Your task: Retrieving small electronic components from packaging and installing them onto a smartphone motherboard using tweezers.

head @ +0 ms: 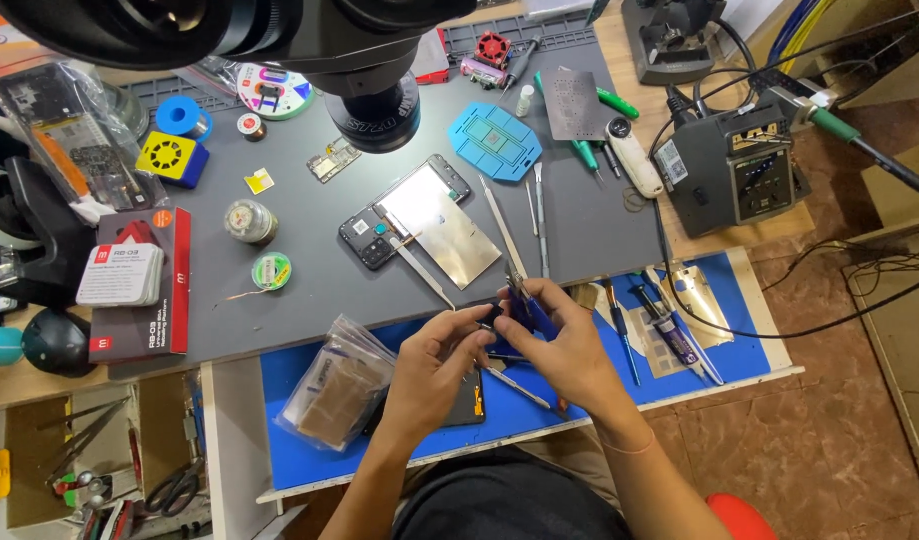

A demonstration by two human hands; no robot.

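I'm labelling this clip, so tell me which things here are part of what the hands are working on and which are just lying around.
In use: left hand, right hand, small dark part, blue-handled tool.

Lying about: opened phone, tweezers, solder spool, soldering station, plastic bags, microscope.

Both forearms reach up from the lower edge and converge at the middle. The left hand (pixel 434 365) is curled, its fingertips pinched shut at its upper right. The right hand (pixel 564 340) meets it, fingers bent inward in a closed grip, wrist angled outward.
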